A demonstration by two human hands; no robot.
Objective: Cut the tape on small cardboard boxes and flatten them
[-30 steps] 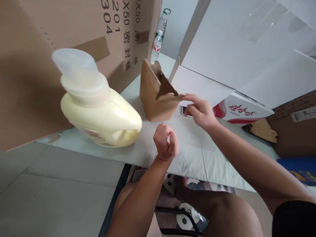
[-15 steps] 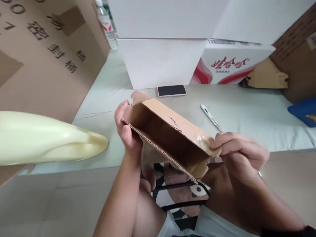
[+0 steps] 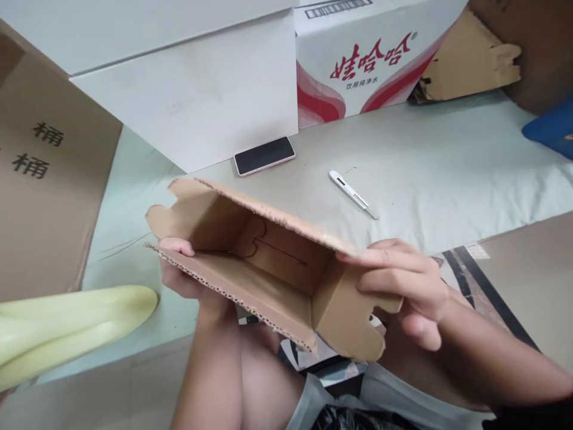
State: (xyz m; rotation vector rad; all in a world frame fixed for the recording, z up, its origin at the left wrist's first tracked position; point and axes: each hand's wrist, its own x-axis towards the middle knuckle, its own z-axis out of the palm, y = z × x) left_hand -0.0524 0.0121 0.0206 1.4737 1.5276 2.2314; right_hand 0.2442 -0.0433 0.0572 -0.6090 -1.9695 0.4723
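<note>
Brown corrugated cardboard forms the open cardboard box (image 3: 268, 286), which is held up in both hands near the table's front edge and over the lap. Half a second ago its mouth was slanted and the interior was shadowed; now the box has been turned so that the inner walls and the floor, crossed by a dark curving seam, are shown. One second ago it was set down on the table (image 3: 447, 161), and the left hand was curled beside it.

Its left end is now gripped by the left hand (image 3: 181, 275), with one digit hooked over the near rim and the rest pressed outside. Its right end is grasped by the right hand (image 3: 412, 286); two fingers are laid over the far corner and the notched end flap, and the thumb is hung lower, outside.

Behind the box, a phone (image 3: 265, 156) is laid near a plain white carton (image 3: 201, 113), and a white cutter (image 3: 353, 194) is placed to its right. A red-and-white carton (image 3: 358, 77) is stood farther back. What is contained in these cartons cannot be told. The pale yellow bottle (image 3: 76, 328) is cut off by the left edge of view.
</note>
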